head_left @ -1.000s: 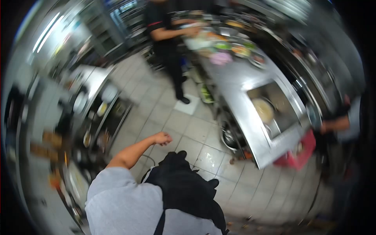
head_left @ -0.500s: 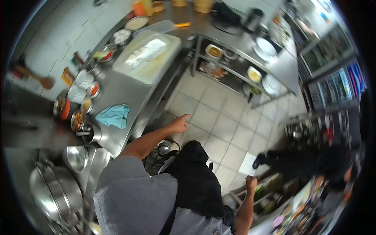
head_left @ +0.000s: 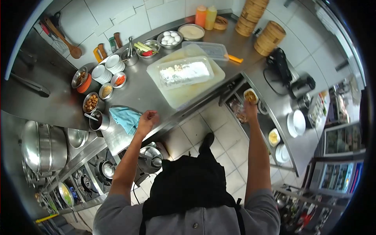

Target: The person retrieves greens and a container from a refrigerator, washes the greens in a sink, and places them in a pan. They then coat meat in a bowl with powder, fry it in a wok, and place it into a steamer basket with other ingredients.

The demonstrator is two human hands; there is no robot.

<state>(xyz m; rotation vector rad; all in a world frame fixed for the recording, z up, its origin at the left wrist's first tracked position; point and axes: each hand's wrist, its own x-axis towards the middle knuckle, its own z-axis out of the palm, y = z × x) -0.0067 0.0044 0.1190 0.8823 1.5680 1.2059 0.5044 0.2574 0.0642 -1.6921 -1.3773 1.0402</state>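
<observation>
My left hand (head_left: 147, 121) is over the front edge of the steel counter, beside a crumpled light-blue cloth (head_left: 126, 119). Its fingers are loosely bent and somewhat apart, with nothing in them. My right hand (head_left: 250, 111) reaches to the shelf under the side table, right at the near edge of a small white dish (head_left: 250, 95) of brownish food. Its fingers overlap the dish and are partly hidden, so I cannot tell whether they grip it. On a cutting board (head_left: 178, 101) ahead lies a clear plastic container (head_left: 184, 73) with white contents.
Bowls of eggs (head_left: 170, 38), vegetables (head_left: 146, 48) and brown chunks (head_left: 91, 102) line the counter's back and left. Bamboo steamers (head_left: 270, 38) stand in the far corner. A yellow dish (head_left: 274, 137) and white plates (head_left: 282, 153) share the low shelf. Gas burners (head_left: 105, 169) are lower left.
The view has turned to face the counter and side table. My left hand has come from over the floor to beside the cloth; my right hand has reached forward to the shelf dish.
</observation>
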